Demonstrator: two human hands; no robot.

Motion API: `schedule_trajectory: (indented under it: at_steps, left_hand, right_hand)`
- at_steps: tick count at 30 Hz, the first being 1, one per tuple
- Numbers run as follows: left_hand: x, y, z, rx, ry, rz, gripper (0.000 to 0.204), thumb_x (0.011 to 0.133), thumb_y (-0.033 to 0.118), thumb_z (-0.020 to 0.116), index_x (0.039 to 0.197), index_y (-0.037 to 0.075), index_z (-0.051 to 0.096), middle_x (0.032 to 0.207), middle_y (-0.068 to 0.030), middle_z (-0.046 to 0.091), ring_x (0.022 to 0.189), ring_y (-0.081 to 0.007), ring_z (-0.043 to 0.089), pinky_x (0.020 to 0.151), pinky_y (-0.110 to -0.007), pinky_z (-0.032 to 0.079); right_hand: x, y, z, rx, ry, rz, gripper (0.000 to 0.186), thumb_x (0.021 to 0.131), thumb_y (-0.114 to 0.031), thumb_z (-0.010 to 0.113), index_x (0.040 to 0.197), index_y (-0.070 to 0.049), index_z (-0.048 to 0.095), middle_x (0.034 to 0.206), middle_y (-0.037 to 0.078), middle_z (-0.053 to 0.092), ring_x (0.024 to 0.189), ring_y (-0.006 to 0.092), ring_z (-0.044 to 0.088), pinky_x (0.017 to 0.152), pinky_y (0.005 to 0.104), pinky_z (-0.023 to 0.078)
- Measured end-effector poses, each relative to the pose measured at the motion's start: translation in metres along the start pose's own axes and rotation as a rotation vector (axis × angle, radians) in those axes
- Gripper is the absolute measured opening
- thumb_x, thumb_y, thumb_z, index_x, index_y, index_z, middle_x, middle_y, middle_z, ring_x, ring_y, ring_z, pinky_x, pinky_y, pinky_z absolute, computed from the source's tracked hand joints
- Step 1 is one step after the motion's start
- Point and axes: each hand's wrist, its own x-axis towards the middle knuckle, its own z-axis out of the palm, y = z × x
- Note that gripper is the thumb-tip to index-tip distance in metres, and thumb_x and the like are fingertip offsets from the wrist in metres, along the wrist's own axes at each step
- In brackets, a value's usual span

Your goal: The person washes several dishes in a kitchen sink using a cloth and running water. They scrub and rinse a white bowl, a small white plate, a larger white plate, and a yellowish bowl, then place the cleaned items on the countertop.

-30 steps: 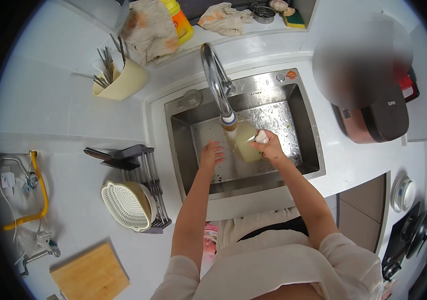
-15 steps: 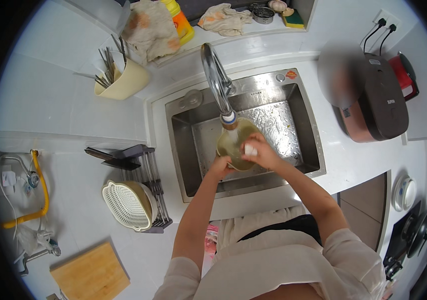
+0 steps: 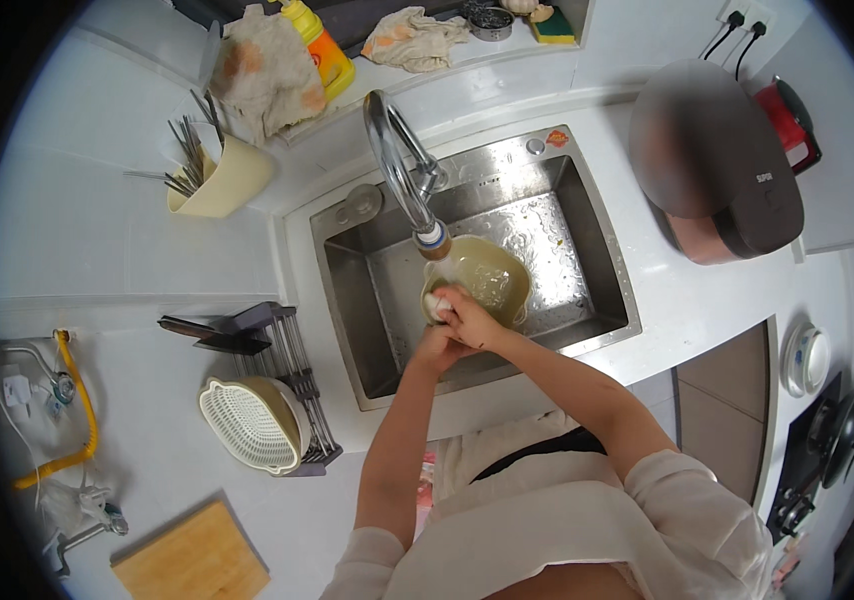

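Note:
A pale yellow-green bowl (image 3: 495,275) is in the steel sink (image 3: 587,225), below the curved chrome faucet (image 3: 394,150), with water in it. My left hand (image 3: 437,347) is closed at the bowl's near left edge, its fingers partly hidden by my right hand. My right hand (image 3: 471,322) is closed on a small white wad (image 3: 437,304), pressed to the inside of the bowl's left wall; I cannot tell whether it is cloth or sponge. The two hands nearly touch, the right one over the left.
Left of the sink, a rack (image 3: 297,370) carries a white colander (image 3: 247,425) and a dark-bladed knife (image 3: 232,340). Farther left lies a wooden board (image 3: 192,555). A cream utensil holder (image 3: 227,180) hangs on the wall. To the right stands a dark cooker (image 3: 747,190).
My right hand has moved left with the white wad, from the bowl's right side to its left wall. The bowl has shifted, and the whole view has turned slightly.

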Motion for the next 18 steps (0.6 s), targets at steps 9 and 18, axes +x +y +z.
schedule_trajectory:
  at_steps: [9,18]
  left_hand:
    - [-0.032,0.050,0.026,0.327,0.140,-0.041,0.055,0.061,-0.002,0.045,0.115,-0.003,0.043,0.110,-0.0180,0.051,0.097,-0.0375,0.055,0.079,-0.054,0.049]
    - [-0.022,0.041,0.013,0.271,0.130,-0.316,0.052,0.061,0.002,0.043,0.113,-0.002,0.041,0.105,-0.0179,0.051,0.094,-0.0387,0.055,0.073,-0.054,0.051]
  right_hand:
    - [0.005,-0.007,-0.077,-0.791,-0.687,-0.258,0.025,0.072,-0.018,0.060,0.096,-0.023,0.064,0.105,-0.003,0.055,0.097,0.0211,0.050,0.086,0.0381,0.038]
    - [0.066,-0.005,-0.081,-0.827,-0.410,-1.181,0.014,0.068,-0.024,0.056,0.078,-0.016,0.061,0.090,-0.005,0.051,0.089,0.0176,0.049,0.077,0.0291,0.041]
